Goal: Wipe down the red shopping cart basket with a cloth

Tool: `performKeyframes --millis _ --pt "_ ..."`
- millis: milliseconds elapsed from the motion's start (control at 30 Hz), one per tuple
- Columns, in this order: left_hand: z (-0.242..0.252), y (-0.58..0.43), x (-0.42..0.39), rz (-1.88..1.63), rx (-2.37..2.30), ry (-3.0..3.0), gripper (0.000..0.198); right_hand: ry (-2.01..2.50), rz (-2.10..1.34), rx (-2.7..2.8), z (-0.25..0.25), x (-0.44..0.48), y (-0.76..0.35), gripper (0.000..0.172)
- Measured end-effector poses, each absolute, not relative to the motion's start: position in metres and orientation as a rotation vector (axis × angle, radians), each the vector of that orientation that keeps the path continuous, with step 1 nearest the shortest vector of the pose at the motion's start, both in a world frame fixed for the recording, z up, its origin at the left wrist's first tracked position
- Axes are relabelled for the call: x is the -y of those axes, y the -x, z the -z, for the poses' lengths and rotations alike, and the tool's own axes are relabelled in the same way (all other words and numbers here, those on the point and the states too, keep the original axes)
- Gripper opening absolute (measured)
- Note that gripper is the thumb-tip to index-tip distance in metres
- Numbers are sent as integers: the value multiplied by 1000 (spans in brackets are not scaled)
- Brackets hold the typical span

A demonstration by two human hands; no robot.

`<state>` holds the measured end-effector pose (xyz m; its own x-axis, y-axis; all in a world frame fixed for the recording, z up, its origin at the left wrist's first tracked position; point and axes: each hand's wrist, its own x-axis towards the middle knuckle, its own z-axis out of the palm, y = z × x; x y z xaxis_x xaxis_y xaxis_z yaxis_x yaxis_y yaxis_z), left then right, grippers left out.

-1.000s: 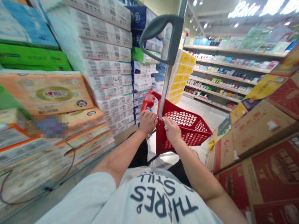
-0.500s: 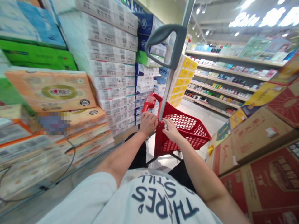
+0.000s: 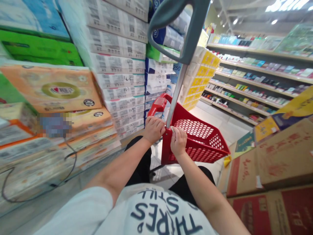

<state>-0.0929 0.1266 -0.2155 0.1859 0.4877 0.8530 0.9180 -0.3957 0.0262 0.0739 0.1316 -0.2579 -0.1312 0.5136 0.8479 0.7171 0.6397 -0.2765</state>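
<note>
A red shopping basket [image 3: 195,130] with perforated sides stands in front of me, its inside bare where I can see it. My left hand [image 3: 154,129] is closed over its near rim, left of a metal pole. Right of that pole, my right hand [image 3: 178,140] also curls its fingers round the rim. The metal pole [image 3: 174,101] rises at a slant between my hands and carries a grey loop handle [image 3: 193,32]. Just beyond my left hand is the basket's red folded handle [image 3: 159,103]. My fingertips are partly hidden.
Orange tissue packs [image 3: 56,88] are piled on the left, with a loose cable [image 3: 74,160] hanging over them. Stacked white packs [image 3: 122,65] stand ahead. Cardboard cartons [image 3: 286,153] line the right side. Long product shelves [image 3: 246,76] run behind the aisle floor [image 3: 220,120].
The grey handle and the surroundings appear larger and nearer. My right hand's fingers have curled more tightly round the basket rim. The left hand keeps its hold.
</note>
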Motion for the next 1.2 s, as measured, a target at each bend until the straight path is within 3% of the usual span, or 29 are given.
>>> performKeyframes --millis 633,967,1200 --pt "183 97 -126 946 1361 2207 22 817 -8 1852 247 -147 -107 35" --pt "184 86 -134 1027 1360 2139 14 865 -116 1805 242 -145 -111 36" --pt "188 86 -135 1059 1351 2147 15 1061 -180 1918 215 -156 -105 26"
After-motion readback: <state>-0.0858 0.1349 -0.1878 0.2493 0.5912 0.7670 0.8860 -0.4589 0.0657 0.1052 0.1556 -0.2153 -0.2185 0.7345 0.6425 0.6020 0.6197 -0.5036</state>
